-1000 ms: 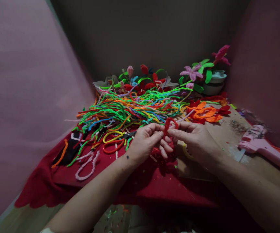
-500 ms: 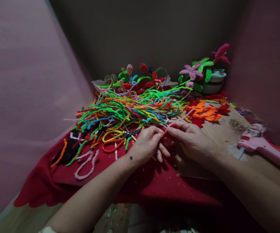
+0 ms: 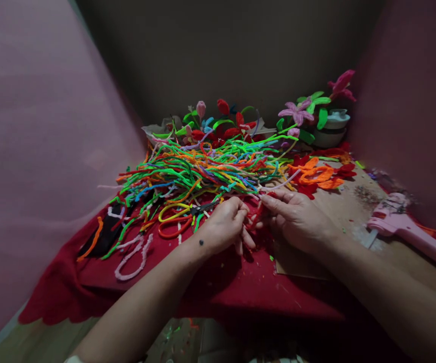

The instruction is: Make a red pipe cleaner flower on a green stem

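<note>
A red pipe cleaner (image 3: 256,218) runs between my two hands, above the near part of the table. My left hand (image 3: 230,222) pinches one part of it, with the lower fingers loosely bent. On the other side, my right hand (image 3: 292,214) grips it between thumb and forefinger. Much of the red piece is hidden by the fingers and blends with the cloth. Just left of my left hand lie scissors (image 3: 176,214) with yellow and red handles. Behind both hands spreads a big heap of coloured pipe cleaners (image 3: 203,166).
A pink glue gun (image 3: 403,222) rests on a cardboard sheet (image 3: 358,229) at right. Orange petal loops (image 3: 316,174) lie behind it. A pot (image 3: 333,128) and pipe-cleaner flowers (image 3: 297,112) stand at the back. A pink loop (image 3: 132,267) lies on the red tablecloth (image 3: 100,277).
My left hand has turned and drawn slightly down and left, so the fingers are a little farther apart. More of the red pipe cleaner shows between the hands.
</note>
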### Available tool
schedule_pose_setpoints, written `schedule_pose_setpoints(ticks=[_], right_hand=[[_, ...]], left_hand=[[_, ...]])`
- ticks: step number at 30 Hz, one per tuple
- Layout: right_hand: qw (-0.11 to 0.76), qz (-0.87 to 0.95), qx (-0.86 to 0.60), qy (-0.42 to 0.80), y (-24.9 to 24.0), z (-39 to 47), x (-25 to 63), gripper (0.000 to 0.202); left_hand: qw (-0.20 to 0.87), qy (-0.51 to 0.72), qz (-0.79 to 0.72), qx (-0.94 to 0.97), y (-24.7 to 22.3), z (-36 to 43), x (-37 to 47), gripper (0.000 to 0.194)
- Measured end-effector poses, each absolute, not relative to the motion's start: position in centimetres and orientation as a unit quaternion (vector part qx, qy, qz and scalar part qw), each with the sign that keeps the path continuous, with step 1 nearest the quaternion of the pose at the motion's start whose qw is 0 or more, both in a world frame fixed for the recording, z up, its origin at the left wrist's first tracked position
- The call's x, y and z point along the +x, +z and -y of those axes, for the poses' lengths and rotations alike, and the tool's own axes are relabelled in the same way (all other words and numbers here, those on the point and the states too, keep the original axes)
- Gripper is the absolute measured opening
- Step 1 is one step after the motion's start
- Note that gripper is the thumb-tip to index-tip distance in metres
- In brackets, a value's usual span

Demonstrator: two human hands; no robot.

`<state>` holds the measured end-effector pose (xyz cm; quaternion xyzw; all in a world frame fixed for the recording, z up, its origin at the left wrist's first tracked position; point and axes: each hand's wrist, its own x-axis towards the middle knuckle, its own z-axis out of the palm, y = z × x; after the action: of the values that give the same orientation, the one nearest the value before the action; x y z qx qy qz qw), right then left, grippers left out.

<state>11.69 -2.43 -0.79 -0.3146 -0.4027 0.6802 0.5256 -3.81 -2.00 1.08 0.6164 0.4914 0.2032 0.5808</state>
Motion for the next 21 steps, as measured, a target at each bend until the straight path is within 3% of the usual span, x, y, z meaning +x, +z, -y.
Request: schedule_pose_setpoints(ticks=[5, 9, 15, 21], right_hand=[[0.513, 0.400, -0.356, 0.670, -0.5, 2.6, 11.9, 0.013], [0.518, 0.412, -0.398, 0.635, -0.6, 2.8, 12.0, 0.016], [0.508, 0.431, -0.405, 0.627, -0.8, 3.0, 11.8, 0.024], [0.477, 0.436, -0.395, 0.653, -0.6, 3.3, 11.8, 0.019]], left_hand=[[0.536, 0.183, -0.501, 0.654, 1.4, 1.8, -4.2, 0.009], [0.431, 0.315, -0.495, 0.686, 1.7, 1.8, -4.0, 0.011], [0.581, 0.295, -0.459, 0.603, 2.0, 2.4, -3.1, 0.017], [0.572, 0.314, -0.456, 0.606, 2.1, 1.8, -3.9, 0.017]])
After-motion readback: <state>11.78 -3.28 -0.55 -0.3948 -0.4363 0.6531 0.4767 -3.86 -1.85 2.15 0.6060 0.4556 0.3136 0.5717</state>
